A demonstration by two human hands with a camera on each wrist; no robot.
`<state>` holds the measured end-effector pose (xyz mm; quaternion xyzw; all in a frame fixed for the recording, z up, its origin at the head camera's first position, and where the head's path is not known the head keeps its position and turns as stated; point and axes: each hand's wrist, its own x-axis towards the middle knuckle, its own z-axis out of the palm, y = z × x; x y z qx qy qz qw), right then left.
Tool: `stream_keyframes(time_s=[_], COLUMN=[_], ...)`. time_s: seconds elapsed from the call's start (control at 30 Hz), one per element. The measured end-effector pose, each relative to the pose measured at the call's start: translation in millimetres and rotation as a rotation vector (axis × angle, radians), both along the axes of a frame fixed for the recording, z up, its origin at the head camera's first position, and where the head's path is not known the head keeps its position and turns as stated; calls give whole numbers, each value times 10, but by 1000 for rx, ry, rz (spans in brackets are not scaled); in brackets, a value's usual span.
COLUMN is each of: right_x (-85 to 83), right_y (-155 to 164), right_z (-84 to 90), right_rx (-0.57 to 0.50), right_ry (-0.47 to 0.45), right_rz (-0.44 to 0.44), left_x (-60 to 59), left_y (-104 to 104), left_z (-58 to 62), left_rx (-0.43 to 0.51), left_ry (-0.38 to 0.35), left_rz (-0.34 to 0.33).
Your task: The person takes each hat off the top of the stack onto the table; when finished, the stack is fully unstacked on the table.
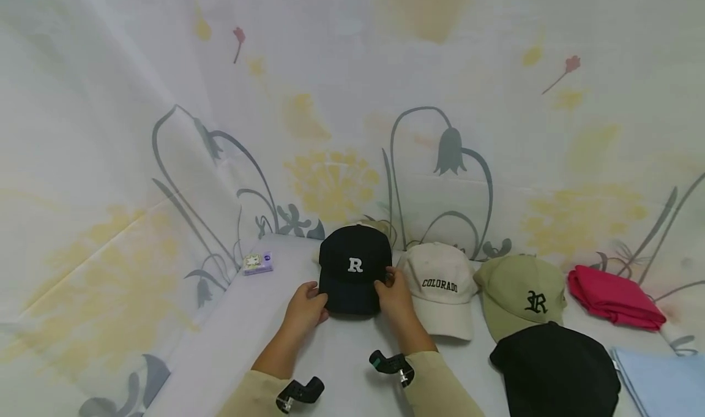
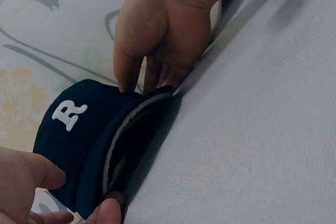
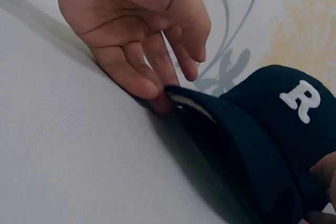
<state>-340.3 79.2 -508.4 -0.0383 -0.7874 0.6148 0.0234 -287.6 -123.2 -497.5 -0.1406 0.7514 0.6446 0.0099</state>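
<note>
A dark navy cap (image 1: 355, 264) with a white R lies on the white cloth-covered table (image 1: 220, 343), brim toward me. My left hand (image 1: 305, 307) touches the brim's left edge with its fingertips; in the right wrist view that left hand (image 3: 136, 30) has one finger tucked under the cap (image 3: 273, 129) and the thumb held off it. My right hand (image 1: 395, 294) pinches the brim's right edge. The left wrist view shows the right hand (image 2: 163, 24) with its thumb on top of the cap (image 2: 68, 124) and its fingers at the edge. My left hand (image 2: 21, 182) sits at the bottom left corner.
To the right lie a cream COLORADO cap (image 1: 440, 288), an olive cap (image 1: 520, 294), a black cap (image 1: 556, 368), a folded red cloth (image 1: 614, 297) and a folded light blue cloth (image 1: 661, 380). A small box (image 1: 257, 262) sits at the back left. Floral fabric (image 1: 330, 129) hangs behind.
</note>
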Motion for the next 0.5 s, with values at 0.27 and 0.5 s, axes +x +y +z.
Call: stream_keyframes(time_s=[0.27,0.5], right_x=[5,14], right_y=[47,25], right_z=[-47,-86], right_rx=[8,58], right_ry=[32,64], right_rz=[-3,-26], left_x=[2,47], left_y=[19,20], left_z=[-32,-30], left_rx=[-38,-82], left_ry=[18,35], left_rz=[-2,-22])
